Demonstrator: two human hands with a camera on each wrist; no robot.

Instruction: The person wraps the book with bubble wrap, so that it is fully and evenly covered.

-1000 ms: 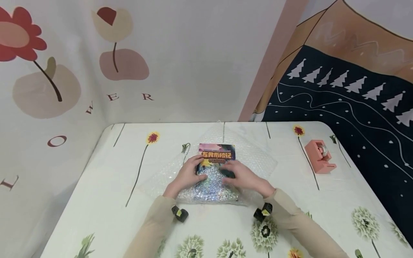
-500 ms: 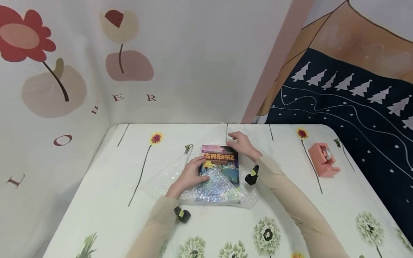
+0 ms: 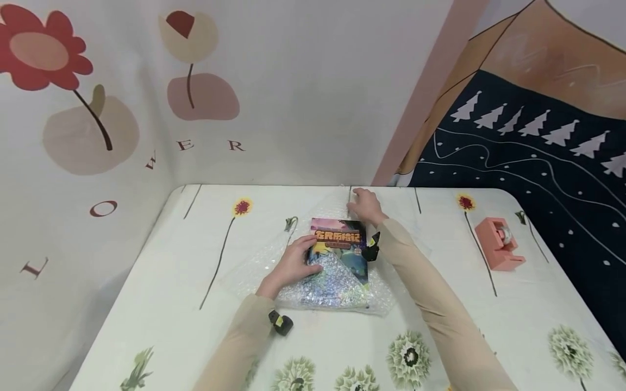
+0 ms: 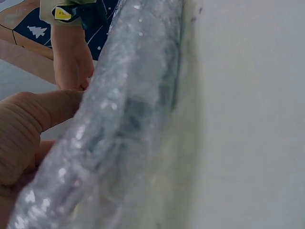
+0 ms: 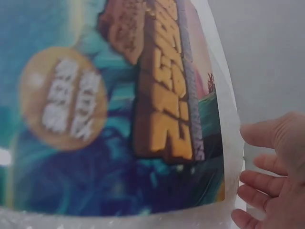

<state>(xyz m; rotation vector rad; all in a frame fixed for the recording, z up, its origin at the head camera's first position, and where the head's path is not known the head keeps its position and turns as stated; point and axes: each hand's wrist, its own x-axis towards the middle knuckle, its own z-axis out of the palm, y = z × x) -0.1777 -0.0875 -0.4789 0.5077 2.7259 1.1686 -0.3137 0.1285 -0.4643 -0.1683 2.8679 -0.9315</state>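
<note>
A book (image 3: 349, 248) with a colourful cover and orange lettering lies on a sheet of bubble wrap (image 3: 259, 266). A flap of the bubble wrap covers the cover's near part. The left hand (image 3: 292, 266) rests on the book's left side, its thumb over the wrapped part; in the left wrist view the thumb (image 4: 52, 107) lies against the bubble wrap. Beyond the book's far right corner is the right hand (image 3: 367, 205), close to the far part of the sheet. Its fingers (image 5: 262, 183) are loosely bent at the sheet's edge in the right wrist view, thumb apart from them.
A pink tape dispenser (image 3: 499, 245) with a roll of clear tape stands on the right of the table. The table (image 3: 171, 293) has a white flowered cover. Printed curtains (image 3: 303, 98) hang behind its far edge.
The right hand has left the near wrapped part of the book and moved away to the sheet's far part, past the book's top edge. The left hand stays on the book's left side.
</note>
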